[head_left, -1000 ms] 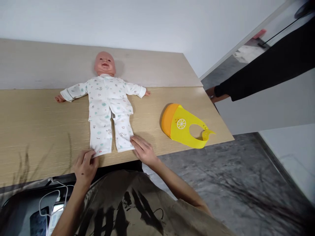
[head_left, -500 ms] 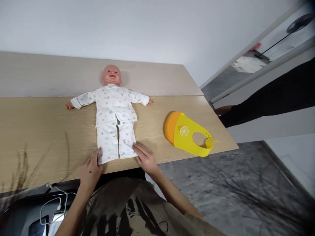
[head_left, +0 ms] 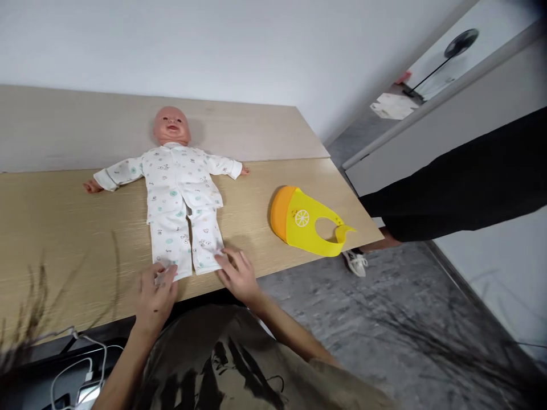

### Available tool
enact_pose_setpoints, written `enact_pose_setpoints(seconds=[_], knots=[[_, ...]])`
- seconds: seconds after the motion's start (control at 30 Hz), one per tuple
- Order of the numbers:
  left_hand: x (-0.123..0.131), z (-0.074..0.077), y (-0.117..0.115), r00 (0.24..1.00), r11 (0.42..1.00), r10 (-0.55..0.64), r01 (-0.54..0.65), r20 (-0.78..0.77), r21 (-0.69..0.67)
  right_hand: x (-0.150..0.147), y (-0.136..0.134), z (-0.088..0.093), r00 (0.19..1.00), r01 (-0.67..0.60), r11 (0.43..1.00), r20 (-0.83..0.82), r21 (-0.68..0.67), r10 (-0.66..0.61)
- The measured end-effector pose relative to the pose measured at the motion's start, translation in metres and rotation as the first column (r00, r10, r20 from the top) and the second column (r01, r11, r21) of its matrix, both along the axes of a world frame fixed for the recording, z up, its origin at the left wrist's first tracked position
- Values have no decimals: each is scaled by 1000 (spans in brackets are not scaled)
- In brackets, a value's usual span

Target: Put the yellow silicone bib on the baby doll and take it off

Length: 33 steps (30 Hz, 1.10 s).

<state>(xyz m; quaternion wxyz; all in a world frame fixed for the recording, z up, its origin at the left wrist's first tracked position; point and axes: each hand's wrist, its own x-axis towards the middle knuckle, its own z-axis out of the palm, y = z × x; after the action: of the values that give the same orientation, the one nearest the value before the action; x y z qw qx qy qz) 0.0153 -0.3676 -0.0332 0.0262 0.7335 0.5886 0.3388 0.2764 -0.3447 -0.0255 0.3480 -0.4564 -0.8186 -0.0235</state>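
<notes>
A baby doll in white printed pyjamas lies on its back on the wooden table, arms spread, head towards the wall. My left hand rests at the hem of the doll's left-side trouser leg, fingers curled on the cloth edge. My right hand lies flat with fingers stretched out, touching the hem of the other trouser leg near the table's front edge. A yellow and orange silicone bib lies on the table to the right of the doll.
Another person in black clothing stands at the right, just past the table's corner, one shoe on the grey floor. White cables lie below the table's front edge at lower left. A white wall runs behind.
The view has shifted, so doll and bib sit further left. My hands stay at the trouser hems. The other person has stepped closer to the table's right corner.
</notes>
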Motion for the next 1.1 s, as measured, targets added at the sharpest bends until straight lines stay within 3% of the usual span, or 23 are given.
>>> enact_pose_setpoints(seconds=[0.1, 0.3, 0.5, 0.67, 0.8, 0.97, 1.1], knots=[[8, 3, 0, 986, 988, -34, 58, -162, 144, -12, -3, 2, 996, -86, 996, -17, -8, 86], [11, -1, -10, 973, 964, -49, 106, -226, 245, -22, -4, 2, 990, -141, 988, -2, -56, 141], [15, -1, -15, 974, 935, -64, 134, -216, 328, -25, -6, 0, 986, -140, 990, -94, 15, 141], [9, 10, -11, 998, 973, -33, 43, -51, 226, -15, 7, 6, 943, -147, 988, -306, -41, 128], [-16, 24, 33, 983, 979, 168, -174, 68, 104, 6, 59, 11, 978, -10, 979, -208, -202, -33], [-41, 37, 114, 950, 965, 260, -262, -173, 13, 7, 138, 25, 969, 243, 917, 129, -317, -213], [-43, 41, 146, 917, 942, 292, -325, -273, -83, -8, 162, 34, 934, 320, 847, 291, -425, -207]])
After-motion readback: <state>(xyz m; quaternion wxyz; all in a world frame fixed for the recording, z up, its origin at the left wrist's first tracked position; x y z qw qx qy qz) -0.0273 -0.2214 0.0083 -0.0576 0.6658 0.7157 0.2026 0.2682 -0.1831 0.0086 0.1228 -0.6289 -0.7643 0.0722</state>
